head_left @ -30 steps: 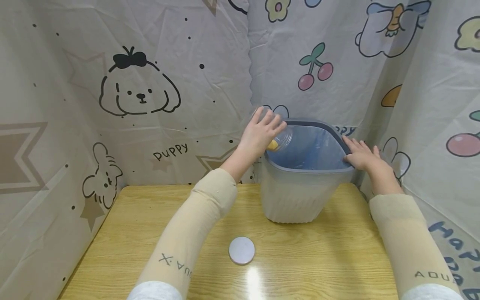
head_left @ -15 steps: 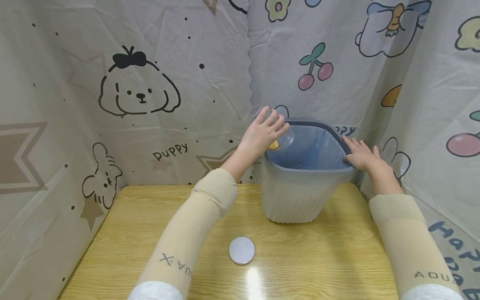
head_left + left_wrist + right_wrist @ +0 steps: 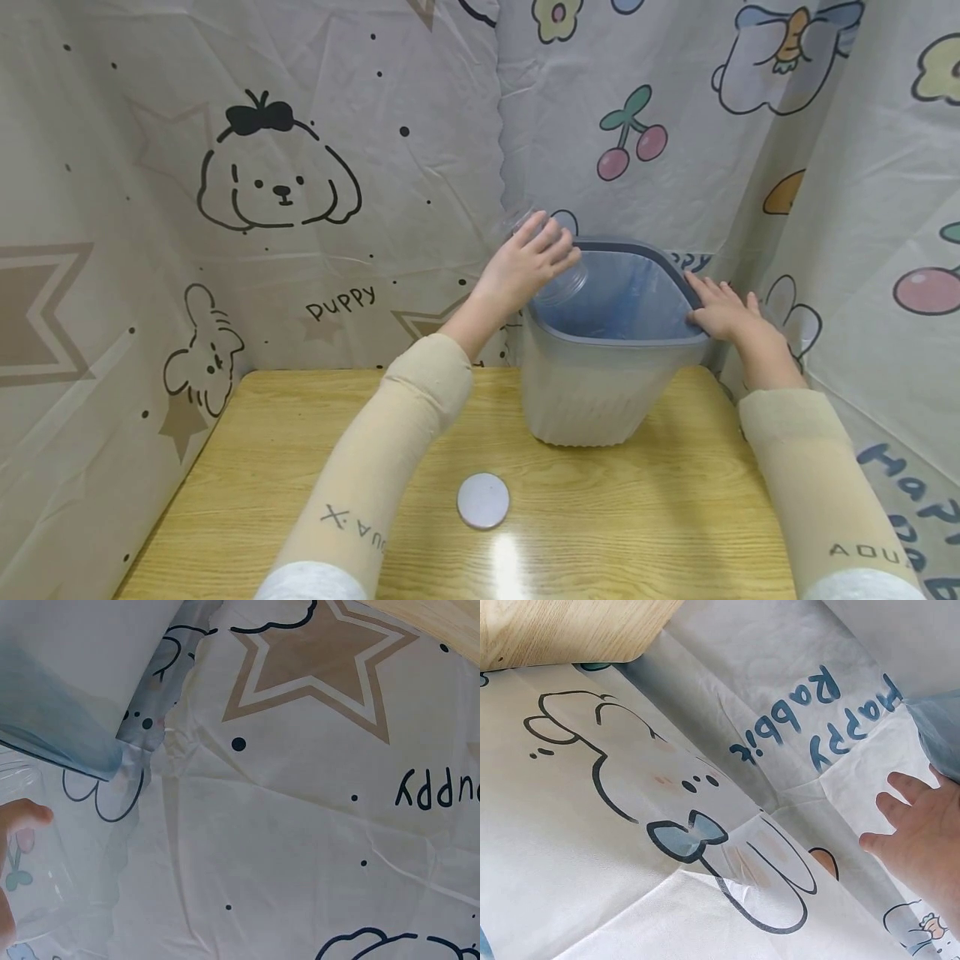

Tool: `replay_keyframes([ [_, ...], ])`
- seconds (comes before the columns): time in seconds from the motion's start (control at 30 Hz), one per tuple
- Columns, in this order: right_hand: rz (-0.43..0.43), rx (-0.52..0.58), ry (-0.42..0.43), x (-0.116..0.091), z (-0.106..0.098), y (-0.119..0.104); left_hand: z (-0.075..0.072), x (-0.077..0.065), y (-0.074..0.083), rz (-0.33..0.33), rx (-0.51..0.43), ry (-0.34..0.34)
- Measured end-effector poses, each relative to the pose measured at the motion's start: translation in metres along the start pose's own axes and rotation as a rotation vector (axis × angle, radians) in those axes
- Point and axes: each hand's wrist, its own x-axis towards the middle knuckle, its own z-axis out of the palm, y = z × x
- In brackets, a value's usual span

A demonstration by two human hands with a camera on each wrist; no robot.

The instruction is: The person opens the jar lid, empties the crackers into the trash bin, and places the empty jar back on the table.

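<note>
My left hand [image 3: 525,262] grips a clear jar [image 3: 567,286], tipped with its mouth over the left side of a bin. That bin [image 3: 600,396] has whitish walls, a grey-blue rim and a blue-looking inside. In the left wrist view, the see-through jar [image 3: 52,881] shows beside the bin's rim, with only fingertips of the hand in sight. On the bin's right rim rests my right hand [image 3: 723,310], its fingers spread and fairly straight. The right wrist view has this hand [image 3: 922,836] at the bin's edge. What lies deep in the bin is hidden.
A round white lid [image 3: 483,501] lies flat on the wooden table [image 3: 315,467], in front of the bin. Printed cloth [image 3: 420,167] hangs close behind the bin and along both sides of the table.
The yellow piece seen inside the jar's mouth earlier is gone from view. My left hand has shifted slightly right with the jar; the right hand stays on the rim.
</note>
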Motion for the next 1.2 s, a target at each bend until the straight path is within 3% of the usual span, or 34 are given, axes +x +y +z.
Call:
replay_keyframes([
  [0.43, 0.001, -0.002, -0.006, 0.001, -0.001, 0.0, 0.002, -0.004, 0.002, -0.041, 0.01, 0.003],
  [0.9, 0.0, -0.012, -0.009, 0.003, -0.001, 0.0, 0.009, -0.015, 0.003, -0.161, -0.054, 0.096],
  [1.2, -0.005, -0.007, -0.011, 0.002, 0.0, 0.001, 0.006, -0.02, 0.008, -0.218, -0.087, 0.1],
])
